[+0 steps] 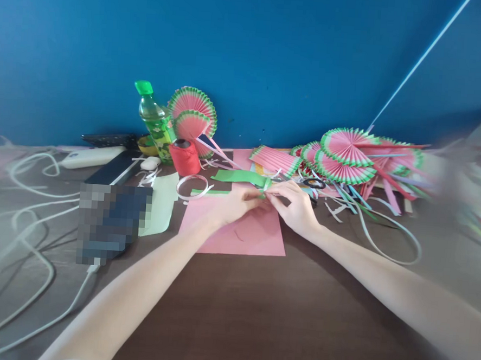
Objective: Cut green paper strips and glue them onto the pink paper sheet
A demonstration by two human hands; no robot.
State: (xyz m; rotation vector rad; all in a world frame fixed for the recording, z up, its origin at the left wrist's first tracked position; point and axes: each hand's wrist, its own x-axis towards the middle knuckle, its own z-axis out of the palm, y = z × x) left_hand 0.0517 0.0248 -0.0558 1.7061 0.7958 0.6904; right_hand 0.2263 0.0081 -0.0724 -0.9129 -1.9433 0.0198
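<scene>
Above a pink paper sheet (237, 231) on the dark table, my left hand (241, 203) and my right hand (294, 204) meet, fingertips close together. Both hold a green paper strip (240, 177) by its right end, where a small pale piece shows; the rest of the strip extends left. My left thumb and fingers are pinched at the strip's lower edge, and my right thumb and forefinger pinch it from the right. A second green strip (211, 192) lies partly behind my left hand. The exact grip is small and partly hidden.
Pink-and-green folded fans (348, 148) lie at the back right. At the back left stand a green-capped bottle (156, 123) and a red thread spool (185, 159), with a tape roll (191, 188) nearer. A phone (115, 221), white cables (50, 266) and pale green paper (161, 205) are left.
</scene>
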